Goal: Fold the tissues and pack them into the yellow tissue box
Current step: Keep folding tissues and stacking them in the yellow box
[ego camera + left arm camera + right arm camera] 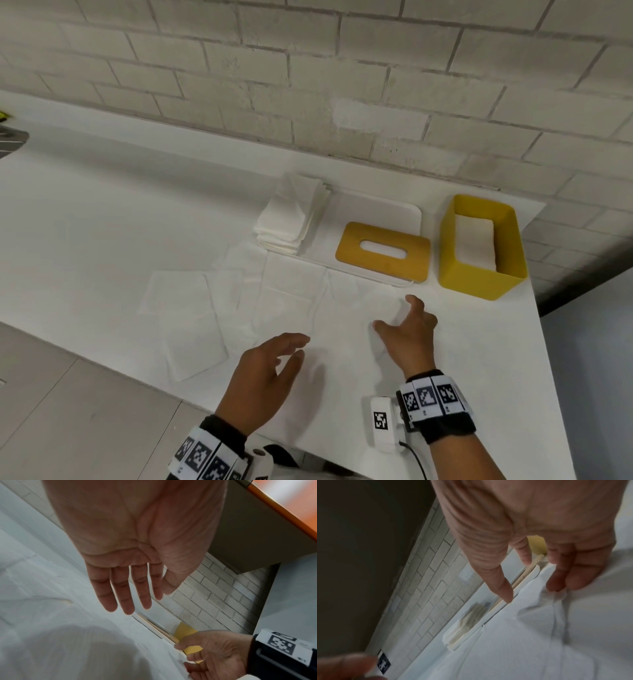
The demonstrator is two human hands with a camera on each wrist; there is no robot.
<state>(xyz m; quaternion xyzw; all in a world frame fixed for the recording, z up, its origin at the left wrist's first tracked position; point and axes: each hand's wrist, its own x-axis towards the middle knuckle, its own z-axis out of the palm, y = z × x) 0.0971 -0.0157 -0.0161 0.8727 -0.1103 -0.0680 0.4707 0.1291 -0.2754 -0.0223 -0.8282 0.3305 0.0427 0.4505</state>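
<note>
1. Tissues (301,308) are spread flat and overlapping on the table (102,222), in front of the tray (394,209).
2. Left hand (263,380) is held above the sheets, fingers straight, nothing gripped.
3. Right hand (407,329) is spread over a sheet, fingers loosely bent; a pinch cannot be told.
4. Stack (291,216) sits on the tray's left end; lid (382,251) lies on it.
5. Box (479,277) stands open right of the tray, tissue inside.

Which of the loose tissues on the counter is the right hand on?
The rightmost flat tissue, just below the box lid; the right hand touches it. The other sheets lie further left, untouched.
</note>
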